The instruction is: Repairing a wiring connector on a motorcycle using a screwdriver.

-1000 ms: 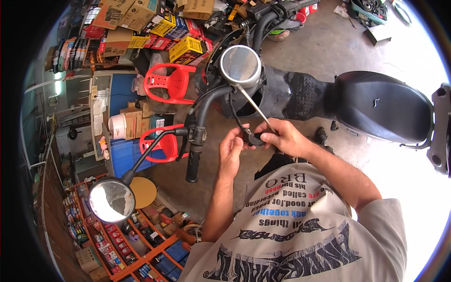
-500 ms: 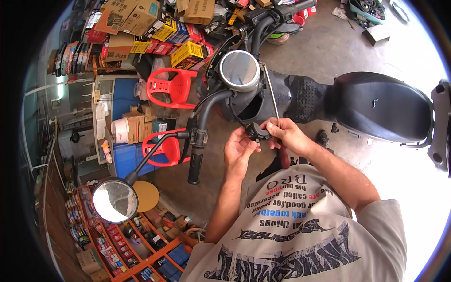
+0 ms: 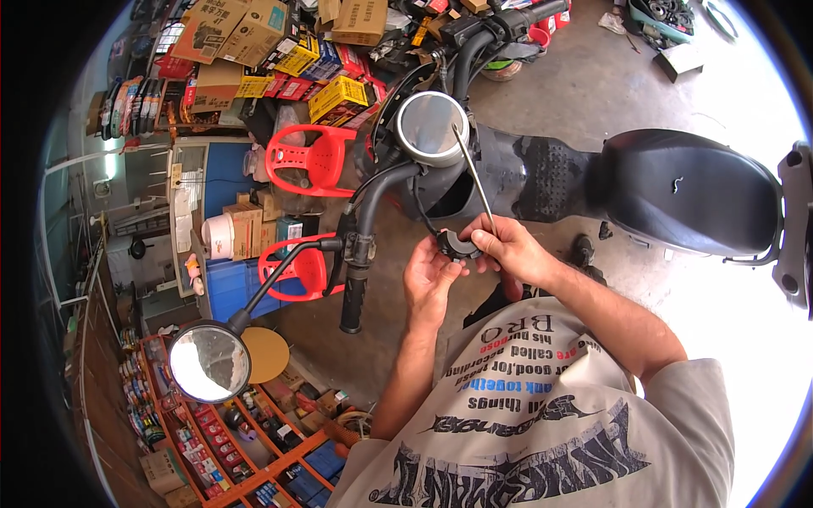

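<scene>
The left hand (image 3: 430,275) has its grip closed on a black curved part (image 3: 458,246), held in front of the shirt; the right hand (image 3: 512,250) pinches the part's other end, its grip also clasping a screwdriver (image 3: 477,182). The right hand hides some of the dark red handle; the tip overlaps the round gauge (image 3: 428,127), though whether they touch I cannot tell. Glare obscures the gauge's face. A black cable (image 3: 427,222) leads from the part toward the motorcycle (image 3: 542,173). The shirt (image 3: 525,406) bears dark, blue and red lettering, upside down and broken by folds. Beyond 2 red chairs (image 3: 315,159), printed cartons (image 3: 241,30) pile up, cut off above; small packages on orange shelves (image 3: 279,464) are illegible.
</scene>
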Motion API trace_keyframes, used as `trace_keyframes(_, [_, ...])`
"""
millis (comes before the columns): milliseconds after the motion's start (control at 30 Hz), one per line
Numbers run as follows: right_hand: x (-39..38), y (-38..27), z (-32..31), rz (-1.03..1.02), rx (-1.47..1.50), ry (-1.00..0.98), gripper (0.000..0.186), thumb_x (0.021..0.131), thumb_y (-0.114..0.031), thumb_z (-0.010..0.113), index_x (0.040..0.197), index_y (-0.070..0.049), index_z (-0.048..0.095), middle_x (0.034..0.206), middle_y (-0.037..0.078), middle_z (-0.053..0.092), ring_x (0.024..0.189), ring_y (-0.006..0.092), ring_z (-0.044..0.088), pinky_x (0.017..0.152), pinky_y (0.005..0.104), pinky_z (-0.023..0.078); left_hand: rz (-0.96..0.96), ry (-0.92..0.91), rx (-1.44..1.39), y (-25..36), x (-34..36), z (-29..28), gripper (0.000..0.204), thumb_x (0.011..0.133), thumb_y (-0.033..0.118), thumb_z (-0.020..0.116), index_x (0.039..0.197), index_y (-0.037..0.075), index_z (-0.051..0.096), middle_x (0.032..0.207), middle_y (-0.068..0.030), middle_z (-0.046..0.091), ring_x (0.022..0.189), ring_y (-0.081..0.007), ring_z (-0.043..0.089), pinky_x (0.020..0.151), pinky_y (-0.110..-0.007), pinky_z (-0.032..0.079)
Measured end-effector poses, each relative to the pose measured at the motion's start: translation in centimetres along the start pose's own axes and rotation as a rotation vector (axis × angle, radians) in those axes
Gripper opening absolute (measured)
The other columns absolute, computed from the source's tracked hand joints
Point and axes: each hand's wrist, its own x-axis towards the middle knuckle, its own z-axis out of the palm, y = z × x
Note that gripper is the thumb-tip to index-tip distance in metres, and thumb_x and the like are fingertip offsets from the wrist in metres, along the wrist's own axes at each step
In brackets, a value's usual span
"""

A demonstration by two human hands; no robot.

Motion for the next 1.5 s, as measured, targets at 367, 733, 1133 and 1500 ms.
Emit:
trace_keyframes(367, [-0.6, 0.4, 0.8, -0.024, -0.009, 0.012, 0.019, 0.091, -0.008, 0.063, 0.105, 0.002, 0.056, 0.086, 0.007, 0.064, 0.073, 0.0114, 0.061, 0.066, 0.0291, 0.05, -0.042, 0.072, -0.03, -0.6, -1.3, -0.1, 0.043, 0.092, 0.002, 0.061, 0.133, -0.001, 0.047, 0.115, -0.0077, 0.061, 0.096, -0.0146, 0.06, 0.079, -0.027, 0.049])
trace_keyframes(733, [-0.5, 1.8, 1.5, -0.235, -0.354, 0.028, 0.033, 0.075, -0.002, 0.077, 0.102, 0.001, 0.057, 0.098, 0.012, 0.053, 0.076, 0.0184, 0.063, 0.068, 0.0318, 0.05, -0.112, 0.198, -0.083, -3.2, -2.7, -1.9, 0.014, 0.094, 0.006, 0.062, 0.107, 0.003, 0.057, 0.105, -0.007, 0.065, 0.09, -0.0121, 0.063, 0.077, -0.026, 0.052])
trace_keyframes(1133, [-0.3, 1.5, 1.8, -0.136, -0.324, 0.029, 0.041, 0.076, -0.006, 0.077, 0.109, 0.001, 0.055, 0.099, 0.012, 0.055, 0.079, 0.0188, 0.063, 0.069, 0.0317, 0.051, -0.077, 0.222, -0.153, -3.5, -2.5, -1.6, 0.009, 0.094, 0.005, 0.06, 0.101, 0.004, 0.054, 0.103, -0.0085, 0.064, 0.094, -0.0136, 0.062, 0.085, -0.03, 0.051])
trace_keyframes(1500, [0.8, 2.7, 1.4, -0.132, -0.565, -0.058, 0.048, 0.075, -0.012, 0.081, 0.116, 0.001, 0.061, 0.093, 0.008, 0.061, 0.076, 0.0157, 0.061, 0.069, 0.031, 0.05, 0.052, 0.205, 0.072, -5.3, -2.3, -3.5, 0.019, 0.091, -0.001, 0.062, 0.108, 0.001, 0.054, 0.104, -0.0061, 0.063, 0.097, -0.0108, 0.06, 0.085, -0.026, 0.049])
